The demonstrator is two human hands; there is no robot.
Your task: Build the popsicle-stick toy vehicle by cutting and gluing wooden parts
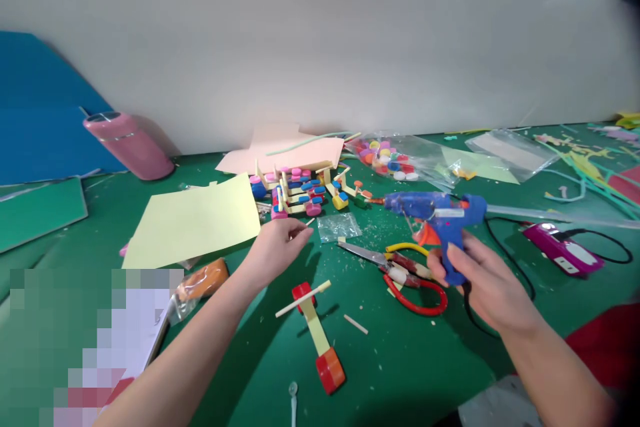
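My right hand (pixel 487 273) is closed round the handle of a blue hot glue gun (pixel 435 203), its nozzle pointing left and a clear glue stick running out of the back. My left hand (pixel 277 247) is pinched shut, with the tip of a short pale stick (pixel 311 221) showing at its fingertips. In front of both hands lies a small model (pixel 316 328) of a pale yellow strip with red round caps at its ends and a thin stick across the far end. A loose short stick (pixel 356 324) is beside it.
Scissors with red and yellow handles (pixel 400 273) lie below the glue gun. Behind are several similar models (pixel 300 193), a bag of coloured caps (pixel 387 159) and a yellow sheet (pixel 195 220). A pink bottle (pixel 133 147) stands back left; a purple device (pixel 563 250) with cable lies right.
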